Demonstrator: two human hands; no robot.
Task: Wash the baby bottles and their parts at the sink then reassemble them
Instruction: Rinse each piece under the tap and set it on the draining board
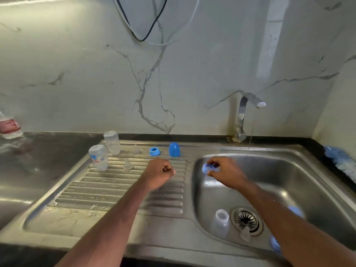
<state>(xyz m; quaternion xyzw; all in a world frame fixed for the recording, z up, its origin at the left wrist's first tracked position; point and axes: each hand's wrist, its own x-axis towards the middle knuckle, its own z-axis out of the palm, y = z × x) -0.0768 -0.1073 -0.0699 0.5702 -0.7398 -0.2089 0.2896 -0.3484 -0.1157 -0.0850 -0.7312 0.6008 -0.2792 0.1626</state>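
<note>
Right hand over the sink, fingers pinching a blue ring; left hand fisted, gripping nothing. In the sink: a clear bottle beside the drain. On the drainboard: two upturned bottles, a blue cap.

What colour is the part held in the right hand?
Light blue: the bottle part pinched in the right hand over the sink basin, seen in the head view.

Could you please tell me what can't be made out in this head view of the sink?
- Blue part: mostly hidden by the right hand.
- Blue pieces in the basin: covered by the right forearm, blurred.
- Water bottle: cut by left edge.
- Left hand: contents, if any, unseen.
</note>
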